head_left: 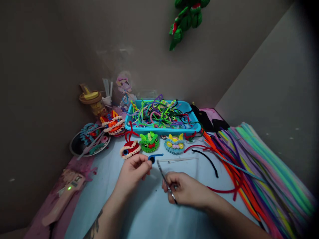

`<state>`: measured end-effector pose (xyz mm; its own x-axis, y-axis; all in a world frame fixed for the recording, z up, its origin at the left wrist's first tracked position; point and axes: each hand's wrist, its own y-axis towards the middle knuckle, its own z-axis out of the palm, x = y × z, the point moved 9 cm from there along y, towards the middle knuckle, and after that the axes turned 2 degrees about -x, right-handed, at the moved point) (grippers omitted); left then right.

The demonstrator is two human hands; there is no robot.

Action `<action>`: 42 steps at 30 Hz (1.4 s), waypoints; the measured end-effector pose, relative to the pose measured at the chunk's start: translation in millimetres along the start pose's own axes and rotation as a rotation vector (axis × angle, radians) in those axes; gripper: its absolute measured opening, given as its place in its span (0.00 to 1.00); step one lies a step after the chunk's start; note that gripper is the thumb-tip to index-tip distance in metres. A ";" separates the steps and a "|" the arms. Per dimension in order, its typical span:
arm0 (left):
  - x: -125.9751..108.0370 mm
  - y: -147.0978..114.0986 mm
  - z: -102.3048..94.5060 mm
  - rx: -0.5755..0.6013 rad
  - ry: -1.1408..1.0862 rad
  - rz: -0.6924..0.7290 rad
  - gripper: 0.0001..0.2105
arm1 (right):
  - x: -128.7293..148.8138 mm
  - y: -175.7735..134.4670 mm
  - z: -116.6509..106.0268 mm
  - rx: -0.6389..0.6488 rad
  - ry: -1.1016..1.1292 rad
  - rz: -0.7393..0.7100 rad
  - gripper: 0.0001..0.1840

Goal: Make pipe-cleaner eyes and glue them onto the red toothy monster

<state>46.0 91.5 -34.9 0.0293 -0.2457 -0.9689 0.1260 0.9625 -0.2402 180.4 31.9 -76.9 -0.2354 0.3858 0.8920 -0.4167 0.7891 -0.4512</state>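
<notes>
Between thumb and fingers, my left hand pinches a small black coil edged in blue, a pipe cleaner piece whose blue tail points right. A thin pale strand stretches from beside the coil to the right. My right hand grips slim metal scissors, their tip up near the coil and strand; whether the blades touch it I cannot tell. Just behind my hands sit a red and cream fuzzy head with one blue-black eye, a green fuzzy head and a light blue one with yellow horns.
A blue tray holds tangled pipe cleaner scraps. Bundled pipe cleaners cover the right side, with a loose black piece nearer. On the left are a metal bowl, an orange fuzzy head, a lidded cup and a pink glue gun.
</notes>
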 end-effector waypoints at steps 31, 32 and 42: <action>-4.6 -2.6 15.6 0.154 0.140 -0.046 0.10 | 6.5 -5.0 7.8 0.095 0.000 0.019 0.06; -3.9 -2.1 15.1 0.150 0.138 -0.048 0.11 | 6.2 -4.7 8.0 0.097 0.004 0.018 0.06; -19.0 -6.1 5.0 -0.033 0.174 0.184 0.11 | 3.3 -2.5 3.9 0.070 0.020 -0.018 0.05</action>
<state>49.6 89.7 -14.7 -0.1229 -0.0448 -0.9914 0.1019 0.9931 -0.0575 177.2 29.3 -72.9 -0.2101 0.3823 0.8998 -0.4816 0.7605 -0.4355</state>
